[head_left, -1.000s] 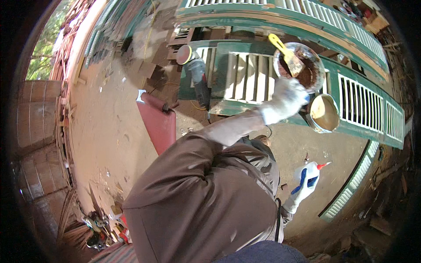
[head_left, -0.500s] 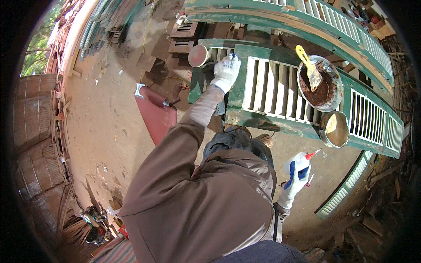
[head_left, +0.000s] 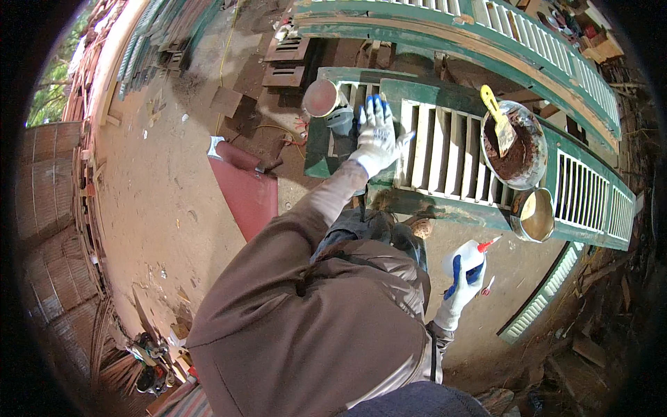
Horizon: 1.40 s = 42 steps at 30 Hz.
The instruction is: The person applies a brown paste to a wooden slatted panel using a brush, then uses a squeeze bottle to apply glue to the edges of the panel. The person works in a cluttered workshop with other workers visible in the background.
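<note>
My left hand (head_left: pixel 377 142), in a white glove with blue fingertips, is open with fingers spread over the green louvred shutter (head_left: pixel 410 90). A small grey object (head_left: pixel 340 121), whose kind I cannot make out, sits just left of its fingers. Beside that is a round tub (head_left: pixel 322 98) with a reddish top. Low on the right, my gloved right hand (head_left: pixel 461 285) is closed around a white squeeze bottle (head_left: pixel 467 258) with a red nozzle pointing up and right. A bowl (head_left: pixel 540 163) of brown paste, with a yellow-handled scraper (head_left: pixel 491 102) in it, rests on the shutter.
An open tin (head_left: pixel 536 226) stands by the bowl at the shutter's near edge. Another long green shutter (head_left: pixel 417 28) lies beyond. A red metal piece (head_left: pixel 246 194) is on the floor to the left, and a narrow louvred panel (head_left: pixel 545 292) lies at the right.
My left hand has shifted slightly right and nearer, and its fingers have opened out. The grey object now shows beside the tub. My right hand still holds the squeeze bottle.
</note>
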Available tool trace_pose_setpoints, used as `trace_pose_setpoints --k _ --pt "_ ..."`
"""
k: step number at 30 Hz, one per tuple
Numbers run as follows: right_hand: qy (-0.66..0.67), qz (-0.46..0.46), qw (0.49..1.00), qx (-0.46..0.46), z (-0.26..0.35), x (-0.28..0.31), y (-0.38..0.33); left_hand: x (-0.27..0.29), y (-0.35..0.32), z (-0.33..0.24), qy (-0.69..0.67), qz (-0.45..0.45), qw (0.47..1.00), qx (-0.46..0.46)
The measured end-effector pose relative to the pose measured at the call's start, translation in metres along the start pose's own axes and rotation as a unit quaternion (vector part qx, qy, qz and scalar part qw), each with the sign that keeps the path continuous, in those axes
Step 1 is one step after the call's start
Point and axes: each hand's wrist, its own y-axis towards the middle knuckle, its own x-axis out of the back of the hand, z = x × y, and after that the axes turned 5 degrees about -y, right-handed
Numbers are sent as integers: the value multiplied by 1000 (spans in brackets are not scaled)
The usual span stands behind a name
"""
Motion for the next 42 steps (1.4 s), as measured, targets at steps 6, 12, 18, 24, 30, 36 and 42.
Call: trace_pose_setpoints --k 6,12,18,24,30,36,42 --pt "-18 33 999 10 16 -18 -7 11 9 -22 28 31 996 -81" --pt "-17 58 998 22 19 -46 -6 13 10 -9 5 60 991 -123" --pt "-51 129 989 57 41 -99 27 9 9 -4 38 90 970 -221" --pt "-255 159 931 207 44 -165 79 10 28 21 -19 -4 994 -109" --pt "-413 208 855 236 26 -217 131 33 -47 21 16 87 992 -96" --pt "-484 241 809 231 29 -253 149 83 -115 47 -175 -41 965 -192" --pt "-490 257 803 221 33 -267 154 107 -135 87 -280 -20 950 -137"
